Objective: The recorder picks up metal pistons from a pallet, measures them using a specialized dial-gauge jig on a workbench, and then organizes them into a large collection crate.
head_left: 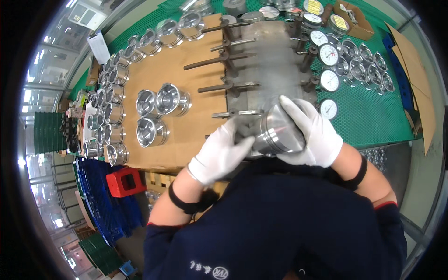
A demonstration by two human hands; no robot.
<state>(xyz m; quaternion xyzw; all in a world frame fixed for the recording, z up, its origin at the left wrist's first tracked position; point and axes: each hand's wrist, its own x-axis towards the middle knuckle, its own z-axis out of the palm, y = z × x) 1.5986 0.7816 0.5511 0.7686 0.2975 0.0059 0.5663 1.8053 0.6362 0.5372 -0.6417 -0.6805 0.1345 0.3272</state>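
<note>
- Cupping the metal cylinder (282, 128) from its right side, the right hand (315, 135) wraps gloved fingers over its top and underneath, a spread grip that probably steadies a smooth, rounded wall.
- Close on the cylinder's left side, the left hand (219, 151) has its fingers bent around the grooved end; blur hides whether they grip or merely touch it. White gloves cover both hands, perhaps to keep the bright metal clean.
- The cylinder itself is held tilted, in front of the body at the near end of the grey plate (268, 51), seemingly so that both hands can reach around it.
- Along that plate's two sides stand posts with rods (228, 86) on the left and round dial gauges (329, 80) on the right, their faces turned up, likely for easy reading from above.
- Left of the plate, three cylinders (169, 99) sit on brown board (186, 135), which may protect them from scratches.
- Beyond them, more cylinders line the board's left edge in rows (114, 93), apparently keeping its middle free.
- Farther right, hollow metal parts (358, 70) cluster on green matting (368, 116), its mesh presumably cushioning them.
- At the far end, a cardboard box (357, 25) rests beside round metal pieces with yellow labels (338, 23).
</note>
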